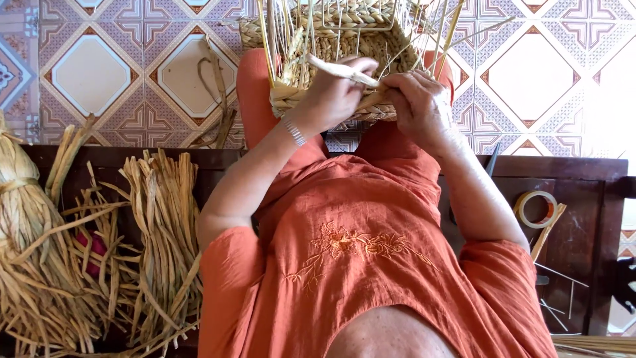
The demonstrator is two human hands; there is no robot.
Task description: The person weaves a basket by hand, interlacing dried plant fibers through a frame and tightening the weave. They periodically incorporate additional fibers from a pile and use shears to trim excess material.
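A half-woven basket (331, 46) rests on the person's knees, its bare upright stakes (278, 33) pointing away from the body. The left hand (334, 93) pinches a pale strand (341, 70) whose long axis runs left to right, slanting slightly toward the right hand (421, 106); that hand's fingers press together on the rim. Dried straw (159, 238) lies at the left and a tape roll (535, 209) on the desk (583, 219) at the right.

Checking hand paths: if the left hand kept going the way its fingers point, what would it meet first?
The left hand points toward the right hand; it would probably meet the twisted straw strand and those fingers first, at the woven basket rim.
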